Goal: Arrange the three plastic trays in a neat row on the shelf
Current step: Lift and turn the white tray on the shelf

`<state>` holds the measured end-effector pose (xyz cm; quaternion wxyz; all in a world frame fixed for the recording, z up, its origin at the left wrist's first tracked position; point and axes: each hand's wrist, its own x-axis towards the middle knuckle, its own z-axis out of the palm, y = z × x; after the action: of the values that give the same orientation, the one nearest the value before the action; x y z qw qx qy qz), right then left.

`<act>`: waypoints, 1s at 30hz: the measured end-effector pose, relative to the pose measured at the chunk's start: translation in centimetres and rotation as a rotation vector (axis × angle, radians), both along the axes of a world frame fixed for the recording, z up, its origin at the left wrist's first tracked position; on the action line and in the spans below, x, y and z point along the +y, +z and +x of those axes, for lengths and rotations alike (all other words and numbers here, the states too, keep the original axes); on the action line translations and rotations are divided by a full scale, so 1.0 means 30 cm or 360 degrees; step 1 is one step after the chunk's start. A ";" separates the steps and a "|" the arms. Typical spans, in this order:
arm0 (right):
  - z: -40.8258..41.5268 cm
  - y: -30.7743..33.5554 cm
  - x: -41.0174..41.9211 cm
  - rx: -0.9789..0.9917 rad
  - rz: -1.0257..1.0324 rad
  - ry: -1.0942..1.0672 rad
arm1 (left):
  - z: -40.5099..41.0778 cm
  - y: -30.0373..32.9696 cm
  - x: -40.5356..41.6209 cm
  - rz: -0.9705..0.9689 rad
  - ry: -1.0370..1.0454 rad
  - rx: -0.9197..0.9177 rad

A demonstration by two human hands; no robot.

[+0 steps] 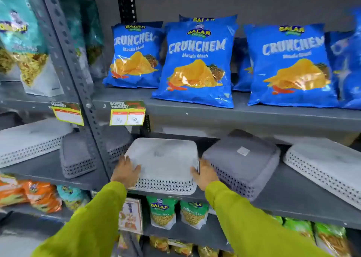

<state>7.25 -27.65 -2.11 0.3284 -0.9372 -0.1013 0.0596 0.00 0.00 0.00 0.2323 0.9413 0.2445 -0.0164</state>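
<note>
Three upturned plastic trays lie on the middle grey shelf (293, 194). A white perforated tray (164, 159) is on the left. Beside it sits a stack of grey trays (240, 163) with a small sticker on top, turned at an angle. Another white tray (324, 163) lies on the right, also skewed. My left hand (126, 171) grips the left front corner of the left white tray. My right hand (204, 173) grips its right front corner, in the gap next to the grey stack. Both arms wear green sleeves.
Blue crisp bags (197, 61) fill the shelf above, with yellow price tags (127, 113) on its edge. A slotted upright post (82, 92) stands left of the tray. Beyond it lie more grey trays (78, 159) and a white one (29, 139). Snack packets (162, 211) sit below.
</note>
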 end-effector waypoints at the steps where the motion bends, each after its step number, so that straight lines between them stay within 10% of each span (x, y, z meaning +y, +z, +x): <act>1: 0.024 -0.022 0.010 0.0096 0.0097 -0.0081 | 0.023 -0.022 0.011 -0.0122 0.0083 0.0012; 8: 0.125 -0.043 0.080 0.0710 0.0493 -0.0176 | 0.245 -0.142 0.165 -0.0344 0.0384 0.0004; 15: 0.247 -0.083 0.050 0.0625 0.0527 -0.0198 | 0.266 0.006 0.080 -0.0641 0.0669 -0.0007; 21: 0.235 -0.006 -0.031 0.0209 0.0962 -0.0231 | 0.355 0.047 0.113 -0.1230 0.0836 -0.0595; 30: 0.261 -0.121 -0.063 0.0450 0.1460 -0.0650 | 0.210 0.081 0.068 -0.2003 0.0969 -0.0928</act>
<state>15.08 -29.56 -5.75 0.7208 -0.6803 0.1134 0.0698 6.31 2.04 2.42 0.7753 0.4882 0.3667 0.1615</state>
